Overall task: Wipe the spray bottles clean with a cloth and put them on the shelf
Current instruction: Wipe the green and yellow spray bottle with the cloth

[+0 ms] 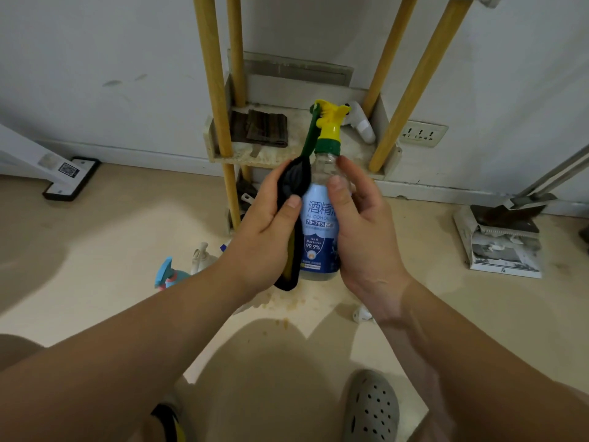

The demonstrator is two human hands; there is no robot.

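A clear spray bottle (319, 231) with a blue alcohol label and a yellow and green spray head stands upright in front of me, held off the floor. My right hand (360, 224) grips its right side. My left hand (267, 224) holds a dark cloth (294, 186) and presses it against the bottle's left side. Behind the bottle stands the shelf (274, 154) with yellow wooden legs. On that shelf lie a white spray bottle (361, 124) on its side and a folded brown cloth (259, 127).
On the floor at the left stand a blue-topped spray bottle (169, 272) and a white pump bottle (200, 256). A dustpan and broom set (503, 237) stands on the right, a flat mop head (71, 178) at left. My grey shoe (371, 406) is below. The floor under the bottle is stained.
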